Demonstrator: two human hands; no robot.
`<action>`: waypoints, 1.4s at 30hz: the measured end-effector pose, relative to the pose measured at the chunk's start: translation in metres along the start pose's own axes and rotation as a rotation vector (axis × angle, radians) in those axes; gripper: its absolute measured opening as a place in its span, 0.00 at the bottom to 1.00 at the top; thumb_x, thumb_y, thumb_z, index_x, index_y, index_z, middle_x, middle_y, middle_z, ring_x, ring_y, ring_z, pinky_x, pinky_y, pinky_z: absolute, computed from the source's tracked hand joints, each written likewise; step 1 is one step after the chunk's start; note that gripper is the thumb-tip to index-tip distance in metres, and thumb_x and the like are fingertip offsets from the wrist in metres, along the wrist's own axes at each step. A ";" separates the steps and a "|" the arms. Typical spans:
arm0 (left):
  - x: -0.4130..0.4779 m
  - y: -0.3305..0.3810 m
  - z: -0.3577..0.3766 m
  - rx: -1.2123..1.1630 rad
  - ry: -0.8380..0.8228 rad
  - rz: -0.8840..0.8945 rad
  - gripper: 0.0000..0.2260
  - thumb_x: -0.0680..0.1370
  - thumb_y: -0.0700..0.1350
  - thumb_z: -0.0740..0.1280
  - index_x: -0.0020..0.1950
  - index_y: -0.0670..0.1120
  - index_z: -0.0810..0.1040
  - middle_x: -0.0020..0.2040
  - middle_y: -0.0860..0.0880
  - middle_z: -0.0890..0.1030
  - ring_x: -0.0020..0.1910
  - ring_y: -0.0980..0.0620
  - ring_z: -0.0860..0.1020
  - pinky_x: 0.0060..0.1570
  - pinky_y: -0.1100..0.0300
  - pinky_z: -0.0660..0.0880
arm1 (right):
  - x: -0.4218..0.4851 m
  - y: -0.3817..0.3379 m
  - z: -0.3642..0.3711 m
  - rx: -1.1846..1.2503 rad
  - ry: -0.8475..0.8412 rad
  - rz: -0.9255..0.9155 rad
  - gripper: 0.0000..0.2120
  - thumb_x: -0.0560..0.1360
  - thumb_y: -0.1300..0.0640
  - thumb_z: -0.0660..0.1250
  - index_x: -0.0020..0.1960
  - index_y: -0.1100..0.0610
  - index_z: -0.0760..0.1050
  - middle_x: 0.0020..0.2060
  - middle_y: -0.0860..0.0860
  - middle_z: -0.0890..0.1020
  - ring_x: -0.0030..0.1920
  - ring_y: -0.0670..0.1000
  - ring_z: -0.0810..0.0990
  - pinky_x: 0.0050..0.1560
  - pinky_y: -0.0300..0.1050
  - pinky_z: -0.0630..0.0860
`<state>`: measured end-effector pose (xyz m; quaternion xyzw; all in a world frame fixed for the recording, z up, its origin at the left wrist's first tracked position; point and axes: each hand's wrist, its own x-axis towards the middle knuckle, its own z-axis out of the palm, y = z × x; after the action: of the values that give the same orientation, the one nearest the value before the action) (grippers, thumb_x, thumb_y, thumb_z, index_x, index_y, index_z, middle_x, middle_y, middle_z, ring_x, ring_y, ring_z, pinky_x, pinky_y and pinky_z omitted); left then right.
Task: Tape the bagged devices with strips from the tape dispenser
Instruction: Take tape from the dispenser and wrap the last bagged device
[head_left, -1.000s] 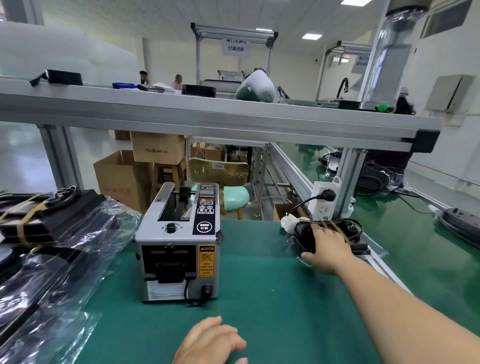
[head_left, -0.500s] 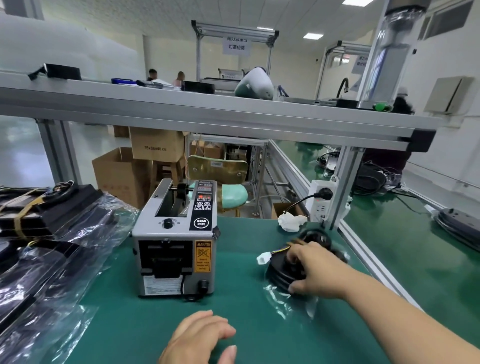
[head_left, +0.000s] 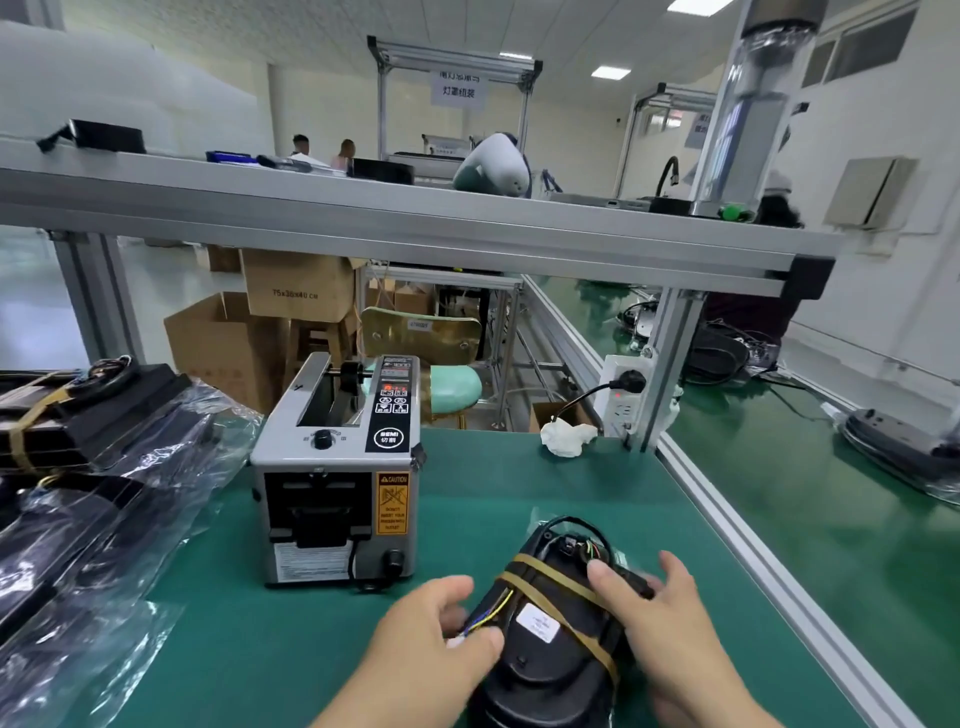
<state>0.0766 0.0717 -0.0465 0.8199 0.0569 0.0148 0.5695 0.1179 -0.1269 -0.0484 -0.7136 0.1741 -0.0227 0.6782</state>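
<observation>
A black device in a clear bag, wrapped with brown bands and bearing a white label, lies on the green mat near the front edge. My left hand grips its left side where thin coloured wires stick out. My right hand holds its right side, fingers curled over the top. The grey tape dispenser stands just behind and to the left, its outlet slot facing me. I cannot make out a strip of tape at the slot.
A pile of bagged black devices fills the left of the mat. A crumpled white wad and a power strip sit at the back right. An aluminium rail bounds the mat on the right; a shelf beam runs overhead.
My right hand dragged the bagged device from the back right corner toward me. My left hand lifted off the mat and took hold of the device's left side.
</observation>
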 end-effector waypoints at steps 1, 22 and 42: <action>0.002 -0.002 0.002 0.010 -0.018 0.014 0.21 0.75 0.42 0.70 0.67 0.51 0.72 0.53 0.56 0.77 0.51 0.65 0.76 0.51 0.75 0.68 | 0.001 -0.002 0.004 0.146 0.017 0.013 0.46 0.70 0.56 0.76 0.78 0.55 0.50 0.69 0.56 0.68 0.53 0.54 0.75 0.48 0.47 0.73; 0.014 0.033 -0.075 0.283 -0.465 0.233 0.11 0.79 0.41 0.63 0.36 0.45 0.70 0.38 0.49 0.71 0.45 0.53 0.75 0.55 0.59 0.71 | -0.065 -0.030 0.007 -0.076 -0.563 -0.787 0.33 0.49 0.53 0.81 0.52 0.40 0.76 0.63 0.42 0.74 0.63 0.43 0.76 0.56 0.34 0.74; 0.013 0.003 -0.095 -0.687 0.341 -0.337 0.03 0.75 0.44 0.70 0.43 0.45 0.80 0.30 0.51 0.80 0.29 0.56 0.72 0.24 0.65 0.69 | -0.076 -0.005 0.027 -0.155 -0.047 -0.966 0.34 0.44 0.55 0.79 0.50 0.40 0.76 0.45 0.34 0.83 0.41 0.36 0.82 0.41 0.23 0.73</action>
<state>0.0816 0.1605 -0.0109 0.5471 0.2754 0.0749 0.7869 0.0549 -0.0800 -0.0306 -0.7614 -0.1911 -0.3056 0.5388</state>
